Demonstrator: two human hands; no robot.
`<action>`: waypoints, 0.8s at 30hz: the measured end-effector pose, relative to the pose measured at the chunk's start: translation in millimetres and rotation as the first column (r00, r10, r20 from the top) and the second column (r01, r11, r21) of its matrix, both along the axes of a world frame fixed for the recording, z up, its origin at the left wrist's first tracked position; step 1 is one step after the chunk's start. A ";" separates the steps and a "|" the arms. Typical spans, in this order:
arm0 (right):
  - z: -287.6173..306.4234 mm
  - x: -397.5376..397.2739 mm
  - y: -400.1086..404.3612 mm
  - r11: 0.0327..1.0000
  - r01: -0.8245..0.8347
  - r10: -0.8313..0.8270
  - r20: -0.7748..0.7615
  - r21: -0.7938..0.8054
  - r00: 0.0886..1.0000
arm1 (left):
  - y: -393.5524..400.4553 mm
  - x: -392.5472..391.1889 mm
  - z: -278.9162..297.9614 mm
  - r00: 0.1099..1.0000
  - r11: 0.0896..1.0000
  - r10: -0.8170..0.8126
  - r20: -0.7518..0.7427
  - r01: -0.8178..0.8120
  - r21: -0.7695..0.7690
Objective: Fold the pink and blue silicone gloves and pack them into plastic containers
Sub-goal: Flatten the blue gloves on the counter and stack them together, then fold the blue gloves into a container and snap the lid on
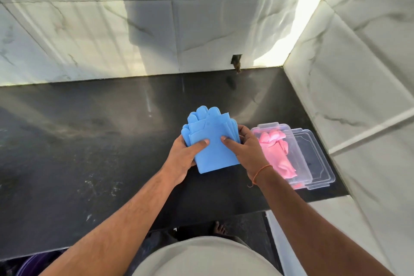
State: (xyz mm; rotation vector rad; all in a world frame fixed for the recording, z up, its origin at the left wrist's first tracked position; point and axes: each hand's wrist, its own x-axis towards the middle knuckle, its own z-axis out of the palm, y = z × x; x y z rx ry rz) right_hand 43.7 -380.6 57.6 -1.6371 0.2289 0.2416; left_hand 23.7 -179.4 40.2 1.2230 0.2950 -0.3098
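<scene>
The folded blue silicone gloves (209, 132) form a flat stack held just above the dark counter (89, 141), fingertips pointing away from me. My left hand (182, 157) grips the stack's left edge, thumb on top. My right hand (244, 148) grips its right edge, thumb pressed on the top layer. To the right lies a clear plastic container (268, 127) with the pink gloves (279, 152) folded inside it. Beside it, further right, a second clear plastic container or lid (318, 161) lies flat, with nothing visible in it.
White marble-patterned tile walls rise behind the counter and close on the right (358, 96). The containers sit near the counter's right end and front edge. A small dark hole (237, 63) marks the back wall. A purple tub (35, 264) shows below the counter at left.
</scene>
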 end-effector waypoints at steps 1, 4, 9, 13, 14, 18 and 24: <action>1.8 -0.4 -11.6 1.000 0.022 -0.021 0.010 -0.007 1.000 | -11.8 3.2 1.6 1.000 1.000 -0.005 0.001 0.005 -0.008; 5.5 -2.8 -46.9 0.995 0.088 -0.087 0.033 -0.038 0.996 | -47.4 10.5 4.6 1.000 0.999 -0.031 0.005 0.031 -0.014; 7.8 -10.7 -107.1 0.979 0.153 -0.143 0.084 -0.132 0.986 | -102.5 18.2 7.6 0.996 0.994 -0.085 0.010 0.084 0.064; 5.7 -13.1 -145.6 0.954 0.189 -0.177 0.073 -0.232 0.981 | -137.2 20.0 7.3 0.995 0.980 -0.098 0.032 0.091 0.175; 4.6 -12.3 -153.0 0.947 0.191 -0.181 0.062 -0.258 0.982 | -143.6 20.7 6.0 0.994 0.974 -0.103 0.034 0.093 0.208; 1.6 -13.0 -175.7 0.920 0.163 -0.160 0.039 -0.357 0.986 | -162.4 27.1 0.6 0.987 0.913 -0.150 0.053 0.118 0.390; 0.5 -13.9 -183.3 0.862 0.124 -0.122 0.036 -0.491 0.992 | -168.9 35.8 3.0 0.950 0.656 -0.290 0.120 0.106 0.748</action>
